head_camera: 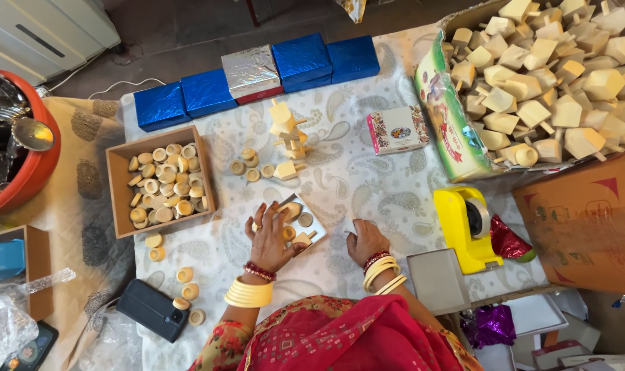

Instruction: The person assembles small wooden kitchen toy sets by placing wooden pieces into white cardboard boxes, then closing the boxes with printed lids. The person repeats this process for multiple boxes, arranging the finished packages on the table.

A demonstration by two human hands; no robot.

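Pale paisley-printed cloth is covering the surface (367,185), with bare concrete floor showing beyond its far edge. The left hand (270,237) is lying spread, fingers fanned, over the near corner of a small open silver box (300,221) that is sitting tilted on the cloth just in front of the person; pale wooden pieces are lying inside it. Whether the fingers are gripping the box or only resting on it I cannot tell. The right hand (365,240) is resting on the cloth just beside the box, fingers curled under and pressed together, touching nothing that is showing.

Left of the box, a brown cardboard tray (117,180) is holding a heap of cream wooden rings, with more rings lying loose on the cloth near a black phone (151,310). Beyond the box, a little stack of wooden spinning tops (287,135) is standing, a few rings lying beside it. A row of blue foil boxes (302,60) with one silver box among them is lining the far edge. A large carton of wooden tops (553,75) is filling the right corner. A yellow tape dispenser (463,230) is sitting to the right, a grey lid (437,280) lying just beside it.
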